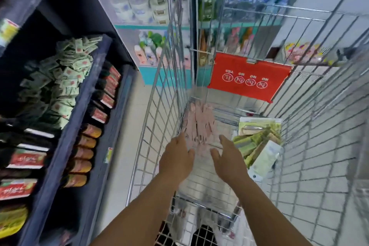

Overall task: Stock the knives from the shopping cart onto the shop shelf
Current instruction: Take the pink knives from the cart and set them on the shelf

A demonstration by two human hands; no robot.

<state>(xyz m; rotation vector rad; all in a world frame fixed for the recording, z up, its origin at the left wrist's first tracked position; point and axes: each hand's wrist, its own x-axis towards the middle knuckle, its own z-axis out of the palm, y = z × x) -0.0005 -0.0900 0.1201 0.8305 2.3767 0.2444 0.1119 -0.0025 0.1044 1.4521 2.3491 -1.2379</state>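
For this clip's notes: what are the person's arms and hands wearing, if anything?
Nothing shows. Both forearms are bare with no sleeve in view, and the left hand and right hand have no gloves, rings, watch or bands that the blurred picture reveals.

cart [249, 166]: knife packs [199, 124] in left, more packs [257, 146] right | shelf [83, 106] left of cart | 2 hands in cart

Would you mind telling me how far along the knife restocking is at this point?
Nothing visibly stocked yet: no knives can be made out on the dark shelf at left. In hand: the left hand and right hand reach, open, into the cart toward a blurred stack of pink packs, gripping nothing. Left: that stack and the green packs beside it remain in the cart.
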